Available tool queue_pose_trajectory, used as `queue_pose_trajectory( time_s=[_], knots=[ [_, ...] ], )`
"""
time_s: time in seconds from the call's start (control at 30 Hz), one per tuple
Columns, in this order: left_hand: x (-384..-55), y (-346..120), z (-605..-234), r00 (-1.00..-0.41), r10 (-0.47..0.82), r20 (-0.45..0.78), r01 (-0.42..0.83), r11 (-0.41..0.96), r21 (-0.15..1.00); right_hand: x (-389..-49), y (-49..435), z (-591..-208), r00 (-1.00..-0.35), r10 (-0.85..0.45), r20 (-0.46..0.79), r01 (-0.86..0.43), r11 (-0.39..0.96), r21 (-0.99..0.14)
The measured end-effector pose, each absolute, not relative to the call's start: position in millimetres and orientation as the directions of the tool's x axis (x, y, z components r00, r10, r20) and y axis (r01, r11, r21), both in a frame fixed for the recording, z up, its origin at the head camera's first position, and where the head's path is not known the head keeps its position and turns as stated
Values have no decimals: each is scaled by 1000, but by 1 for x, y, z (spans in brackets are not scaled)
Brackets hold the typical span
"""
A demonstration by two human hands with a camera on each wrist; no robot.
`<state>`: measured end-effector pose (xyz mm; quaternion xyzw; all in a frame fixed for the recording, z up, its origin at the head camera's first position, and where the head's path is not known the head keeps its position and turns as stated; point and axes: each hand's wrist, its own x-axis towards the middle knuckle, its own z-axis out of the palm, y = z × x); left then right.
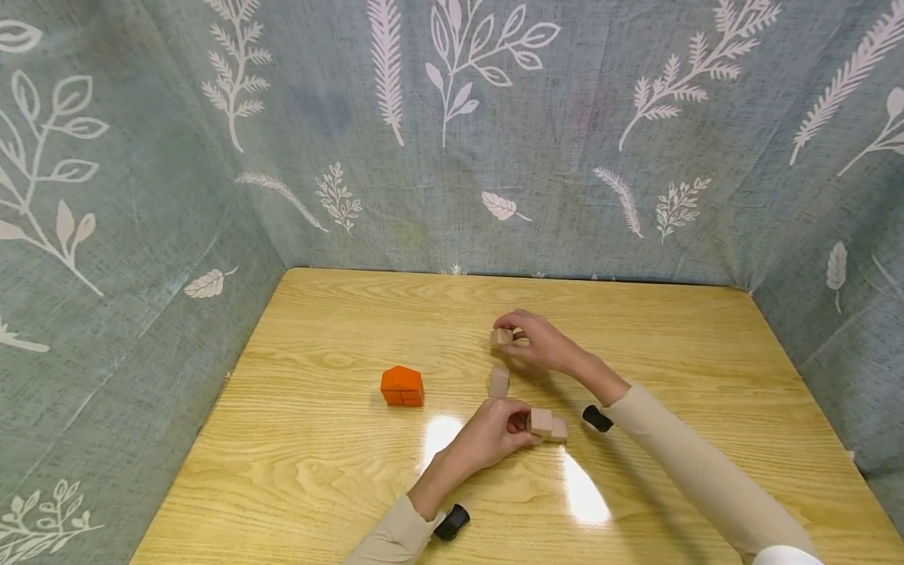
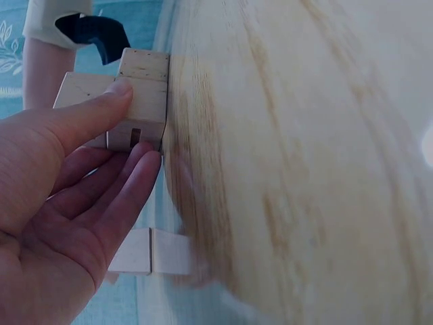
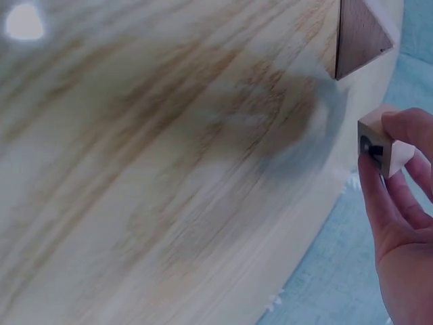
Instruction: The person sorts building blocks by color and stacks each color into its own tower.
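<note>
My left hand point(image 1: 490, 433) holds a small stack of plain wooden blocks point(image 1: 541, 422). In the left wrist view, the thumb lies on one wooden block point(image 2: 145, 101) and fingertips touch its lower side, where a dark slot shows. My right hand point(image 1: 540, 341), farther back, pinches a single wooden block point(image 1: 502, 337) between thumb and fingers. A dark round hole marks one face of that block point(image 3: 374, 145) in the right wrist view, and it appears apart from the table. Between the two hands, another wooden piece point(image 1: 499, 381) stands on the table.
An orange house-shaped block point(image 1: 402, 387), with seam lines on its front, stands left of the hands. The wood-grain table point(image 1: 318, 455) is shiny and meets leaf-patterned cloth point(image 1: 424, 212) at its back and sides. Each wrist carries a black device point(image 1: 598, 418).
</note>
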<state>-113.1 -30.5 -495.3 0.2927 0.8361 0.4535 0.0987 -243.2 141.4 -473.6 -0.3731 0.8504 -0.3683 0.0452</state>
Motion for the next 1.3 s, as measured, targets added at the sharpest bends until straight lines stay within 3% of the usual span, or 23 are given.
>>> queue_pose_trajectory(
  time_s=[0.83, 1.3],
  knots=[
    [-113, -31, -497, -815, 571, 102, 396, 418, 818, -199, 184, -461, -785, -579, 220, -552, 492, -673],
    [-114, -31, -497, -815, 574, 83, 366, 398, 841, -171, 203, -464, -755, -585, 296, -611, 463, -642]
  ],
)
